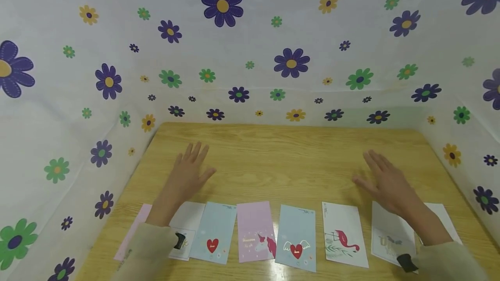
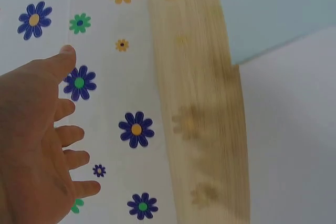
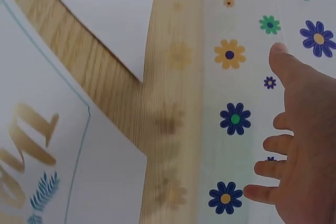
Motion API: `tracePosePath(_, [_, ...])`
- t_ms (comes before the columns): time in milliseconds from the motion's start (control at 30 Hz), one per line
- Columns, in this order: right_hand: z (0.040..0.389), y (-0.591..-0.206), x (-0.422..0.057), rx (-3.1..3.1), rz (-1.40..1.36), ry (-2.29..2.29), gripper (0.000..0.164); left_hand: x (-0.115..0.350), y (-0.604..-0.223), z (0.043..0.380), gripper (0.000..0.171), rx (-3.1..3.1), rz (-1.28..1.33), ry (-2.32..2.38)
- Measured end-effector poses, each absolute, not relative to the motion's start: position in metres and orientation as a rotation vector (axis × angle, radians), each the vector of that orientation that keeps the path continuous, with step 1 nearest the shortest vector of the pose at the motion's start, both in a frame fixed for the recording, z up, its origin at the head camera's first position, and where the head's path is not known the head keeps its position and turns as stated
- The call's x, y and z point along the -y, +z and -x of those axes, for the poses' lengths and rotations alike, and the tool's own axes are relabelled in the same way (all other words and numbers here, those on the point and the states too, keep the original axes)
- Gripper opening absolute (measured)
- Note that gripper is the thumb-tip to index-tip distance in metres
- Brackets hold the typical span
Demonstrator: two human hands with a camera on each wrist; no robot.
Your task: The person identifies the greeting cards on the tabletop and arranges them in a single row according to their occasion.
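Note:
My left hand (image 1: 186, 179) hovers over the table with its fingers spread and nothing in it. Opposite it, my right hand (image 1: 386, 183) also has straight fingers and holds nothing. A row of cards lies nearer to me. A pink card (image 1: 134, 233) and a white card (image 1: 191, 214) are partly hidden by my left forearm. Then come a light blue heart card (image 1: 215, 222), a pink unicorn card (image 1: 254, 220), a blue winged-heart card (image 1: 297, 227) and a flamingo card (image 1: 341, 216). My right forearm overlaps a white card with gold lettering (image 3: 31, 108) and another white card (image 1: 441, 214).
The wooden table (image 1: 281, 159) is enclosed at the back and both sides by white flower-print cloth (image 1: 250, 42). Its back edge meets the cloth. Light glares off the table near the winged-heart card.

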State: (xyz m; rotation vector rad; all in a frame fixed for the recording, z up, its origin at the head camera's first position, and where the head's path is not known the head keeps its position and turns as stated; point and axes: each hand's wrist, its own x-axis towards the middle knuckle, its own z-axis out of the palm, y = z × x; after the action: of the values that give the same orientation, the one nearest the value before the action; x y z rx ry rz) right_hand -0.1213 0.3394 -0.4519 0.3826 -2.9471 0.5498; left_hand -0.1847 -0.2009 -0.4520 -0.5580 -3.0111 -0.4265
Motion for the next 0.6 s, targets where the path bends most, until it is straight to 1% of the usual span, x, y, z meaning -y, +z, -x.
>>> tracePosePath(233, [0.112, -0.449, -0.314, 3.017, -0.373, 0.595, 0.087, 0.172, -0.455, 0.168, 0.072, 2.978, 0.661, -0.494])
tracePosePath(600, [0.101, -0.452, -0.280, 3.016, -0.432, 0.639, 0.078, 0.130, -0.464, 0.147, 0.068, 2.972, 0.815, -0.513])
